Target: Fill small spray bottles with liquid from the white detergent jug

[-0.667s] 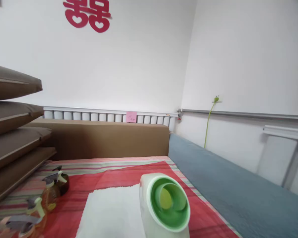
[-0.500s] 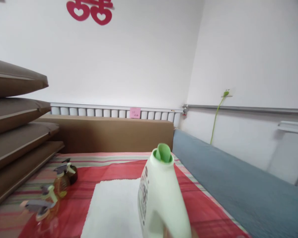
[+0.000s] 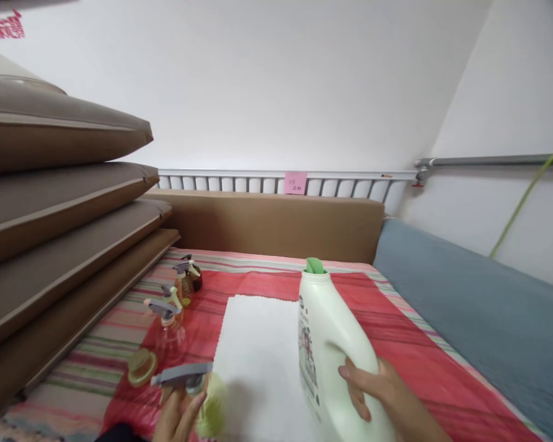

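My right hand (image 3: 378, 393) grips the handle of a large white detergent jug (image 3: 332, 350) with an uncapped green spout, held upright over a white cloth (image 3: 258, 362). At the bottom edge my left hand (image 3: 179, 414) holds a small spray bottle (image 3: 198, 393) with a grey trigger head, its fingers closed round it; the bottle is blurred. A round yellowish cap (image 3: 142, 366) lies on the bed just left of that hand.
Three more small spray bottles (image 3: 175, 307) stand on the red striped sheet (image 3: 396, 331) to the left. Stacked brown cushions (image 3: 59, 209) rise at the left, a brown headboard (image 3: 267, 224) behind, a blue pad (image 3: 479, 319) at the right.
The view has tipped down and turned left. The jug has gone from spout-toward-me to upright and both hands have come into view, the left with a spray bottle.
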Demonstrator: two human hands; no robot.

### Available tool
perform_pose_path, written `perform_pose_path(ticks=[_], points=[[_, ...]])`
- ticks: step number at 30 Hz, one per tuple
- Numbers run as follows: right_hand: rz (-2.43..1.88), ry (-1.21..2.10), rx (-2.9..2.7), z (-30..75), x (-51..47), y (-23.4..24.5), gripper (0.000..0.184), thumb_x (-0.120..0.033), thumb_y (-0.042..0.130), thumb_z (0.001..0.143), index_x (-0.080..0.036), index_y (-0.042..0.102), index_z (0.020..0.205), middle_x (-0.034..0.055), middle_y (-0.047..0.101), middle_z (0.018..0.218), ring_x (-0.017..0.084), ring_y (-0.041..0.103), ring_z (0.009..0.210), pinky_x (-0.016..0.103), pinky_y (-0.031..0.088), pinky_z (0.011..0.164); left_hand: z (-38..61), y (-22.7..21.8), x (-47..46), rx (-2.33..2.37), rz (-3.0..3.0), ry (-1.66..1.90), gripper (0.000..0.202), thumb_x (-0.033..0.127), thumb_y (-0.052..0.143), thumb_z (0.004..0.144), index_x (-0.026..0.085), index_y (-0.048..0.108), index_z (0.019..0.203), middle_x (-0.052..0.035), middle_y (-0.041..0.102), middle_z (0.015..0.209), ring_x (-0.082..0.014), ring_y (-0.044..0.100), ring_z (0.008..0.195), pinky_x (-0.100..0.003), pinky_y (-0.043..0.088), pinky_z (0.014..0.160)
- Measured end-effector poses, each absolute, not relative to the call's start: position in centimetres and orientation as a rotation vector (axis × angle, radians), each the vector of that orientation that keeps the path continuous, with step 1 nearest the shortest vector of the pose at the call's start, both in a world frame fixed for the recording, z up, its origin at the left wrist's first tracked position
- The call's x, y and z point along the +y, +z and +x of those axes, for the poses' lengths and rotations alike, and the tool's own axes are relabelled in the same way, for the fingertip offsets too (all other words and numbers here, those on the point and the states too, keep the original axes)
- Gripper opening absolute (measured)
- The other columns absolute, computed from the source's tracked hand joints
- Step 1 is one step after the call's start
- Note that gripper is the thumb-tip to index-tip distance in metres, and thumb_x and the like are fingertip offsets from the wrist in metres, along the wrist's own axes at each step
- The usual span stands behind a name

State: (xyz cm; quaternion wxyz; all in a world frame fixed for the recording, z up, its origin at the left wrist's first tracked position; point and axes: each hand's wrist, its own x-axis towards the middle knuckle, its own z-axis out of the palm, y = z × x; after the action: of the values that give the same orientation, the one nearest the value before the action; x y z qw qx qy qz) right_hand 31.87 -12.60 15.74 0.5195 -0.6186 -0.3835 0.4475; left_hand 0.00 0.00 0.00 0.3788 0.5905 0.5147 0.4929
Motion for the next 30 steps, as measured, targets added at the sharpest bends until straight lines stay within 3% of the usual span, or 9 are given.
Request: perform_pose_path(ticks=[4, 8, 22, 27, 30], points=[[-1.491, 0.871, -1.023, 32.7, -10.7, 13.2, 0.044, -0.046, 0.063, 0.066, -0.022, 0.041, 0.036, -0.0012, 0.044, 0.043, 0.017, 0.047, 0.051, 0.030, 0.038, 0.059, 3.4, 3.3, -0.2, 1.172, 1.593, 1.204, 0.047, 0.054, 0.061, 0.072, 0.016, 0.064, 0.099, -0.0124, 0.067, 0.108, -0.0314, 0.055, 0.113, -0.044, 0.041, 0.100], [-1.418, 0.751, -1.055, 32.6, -8.0, 12.0, 0.031, -0.042, 0.063, 0.064, -0.022, 0.048, 0.045, -0.0026, 0.046, 0.039, 0.017, 0.045, 0.047, 0.031, 0.039, 0.058, 7.7, 4.8, -0.3, 1.058, 1.684, 1.188, 0.043, 0.046, 0.059, 0.076, 0.017, 0.062, 0.108, -0.0131, 0.065, 0.113, -0.0304, 0.054, 0.113, -0.046, 0.038, 0.101], [-1.370, 0.782, -1.073, 31.6, -0.5, 8.3, 0.026, -0.035, 0.059, 0.068, -0.021, 0.053, 0.048, -0.0006, 0.051, 0.040, 0.018, 0.050, 0.045, 0.031, 0.041, 0.055, 12.6, 2.9, 0.1, 0.991, 1.789, 0.962, 0.045, 0.036, 0.053, 0.082, 0.014, 0.054, 0.121, -0.0154, 0.059, 0.123, -0.0291, 0.047, 0.122, -0.043, 0.032, 0.106], [-1.471, 0.759, -1.085, 33.7, -0.9, 6.9, 0.022, -0.039, 0.066, 0.062, -0.017, 0.062, 0.060, 0.0030, 0.063, 0.053, 0.025, 0.061, 0.061, 0.033, 0.046, 0.065, 13.0, 2.6, -0.2, 0.991, 1.811, 0.991, 0.041, 0.035, 0.053, 0.082, 0.014, 0.056, 0.117, -0.0151, 0.061, 0.118, -0.0286, 0.051, 0.116, -0.041, 0.034, 0.104], [-1.509, 0.679, -1.065, 34.6, -2.3, 6.6, 0.039, -0.047, 0.064, 0.063, -0.015, 0.064, 0.086, 0.0089, 0.071, 0.082, 0.029, 0.064, 0.080, 0.036, 0.049, 0.072, 13.3, 2.3, -0.5, 0.985, 1.823, 1.024, 0.037, 0.031, 0.053, 0.081, 0.014, 0.056, 0.114, -0.0147, 0.062, 0.113, -0.0281, 0.053, 0.112, -0.041, 0.034, 0.103]])
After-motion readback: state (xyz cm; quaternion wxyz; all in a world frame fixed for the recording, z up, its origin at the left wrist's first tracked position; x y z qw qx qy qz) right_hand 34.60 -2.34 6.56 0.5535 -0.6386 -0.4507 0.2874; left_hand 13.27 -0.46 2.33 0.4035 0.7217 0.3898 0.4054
